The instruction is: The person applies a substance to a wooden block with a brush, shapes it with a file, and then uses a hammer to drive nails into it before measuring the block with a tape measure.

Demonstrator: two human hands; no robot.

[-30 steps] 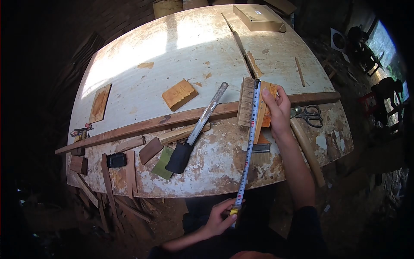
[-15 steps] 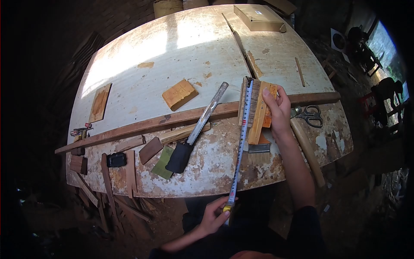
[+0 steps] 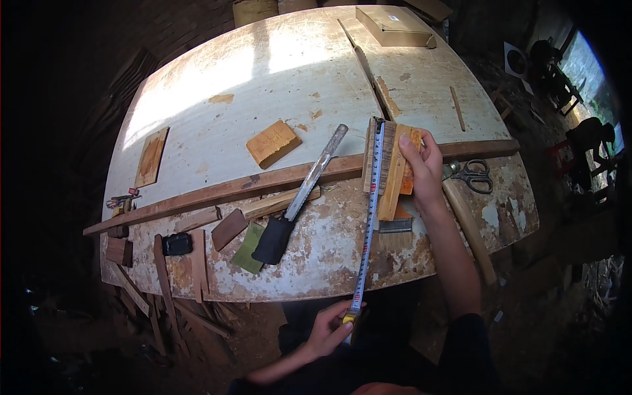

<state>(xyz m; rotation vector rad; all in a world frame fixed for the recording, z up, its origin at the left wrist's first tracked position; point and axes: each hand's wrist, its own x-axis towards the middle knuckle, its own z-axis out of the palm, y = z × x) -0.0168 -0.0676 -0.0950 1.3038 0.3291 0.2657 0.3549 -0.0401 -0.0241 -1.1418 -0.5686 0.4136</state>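
My left hand (image 3: 327, 331) is closed round the yellow case of a tape measure (image 3: 364, 273) below the table's front edge. The blade runs up across the table to the far end of a grey-brown wood block (image 3: 383, 158) and lies along that block. My right hand (image 3: 424, 161) grips a yellowish wood strip (image 3: 394, 184) beside the block, thumb on top and fingers round the far side. Under the strip's lower end lies a brush (image 3: 395, 226) with a metal band. A metal bar with a black wrapped end (image 3: 273, 240) rests to the left.
A long wooden bar (image 3: 243, 184) crosses the table (image 3: 316, 266). Scissors (image 3: 475, 177) and a curved wooden handle (image 3: 471, 230) lie at the right. A yellow block (image 3: 274, 144), green sandpaper (image 3: 249, 249) and wood scraps are at the left; a cardboard box (image 3: 395, 27) stands at the back.
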